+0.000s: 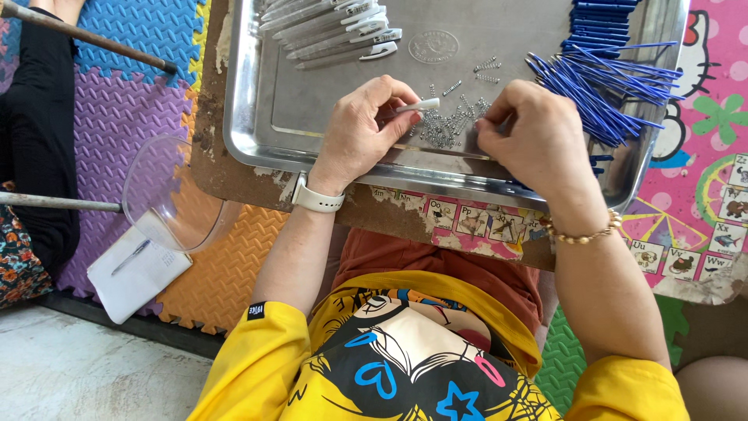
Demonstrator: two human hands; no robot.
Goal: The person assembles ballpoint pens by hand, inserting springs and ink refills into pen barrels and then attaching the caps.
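1. Left hand (360,129): lay over the near rim of the metal tray (257,117), its grip pinching a white pen barrel (417,104) between thumb and fingertips, tip pointing right.
2. Right hand (538,136): curled over the tray's near right part, fingertips pressed together at the heap of small springs (448,129); what they pinched could not be told.
3. Springs: lay mid-tray between the two hands, a few strays just beyond.
4. Blue refills (604,90): fanned at the tray's far right, near the right hand, crowding that edge.
5. Finished white pens (335,35): rowed at the far left, well apart from the hands.
6. Open room: bare tray floor to the left of the left hand.
7. Counter (210,156): worn board edge showing left of and nearer than the tray; clear plastic lid (167,191) overhanging its left side.
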